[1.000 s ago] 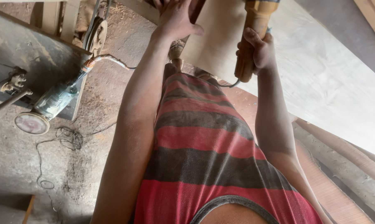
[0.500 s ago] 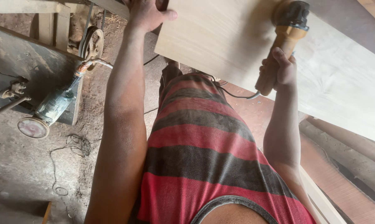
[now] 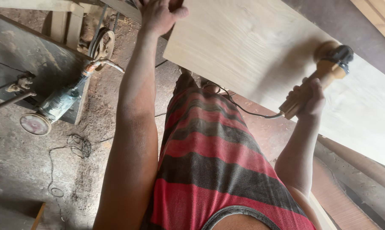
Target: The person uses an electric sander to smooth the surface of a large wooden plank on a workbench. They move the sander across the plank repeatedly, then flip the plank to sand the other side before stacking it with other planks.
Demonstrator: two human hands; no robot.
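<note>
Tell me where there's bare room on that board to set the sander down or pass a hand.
The pale board is bare between the left hand at its corner and the sander in the right hand; another bare stretch lies beyond the sander toward the far end. The floor on the left is crowded: a grinder on a dark stand, plus loose cable.

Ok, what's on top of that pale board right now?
On the board sits a sander, gripped by the right hand. The left hand holds the board's near edge. The sander's pad is hidden beneath its body.
</note>
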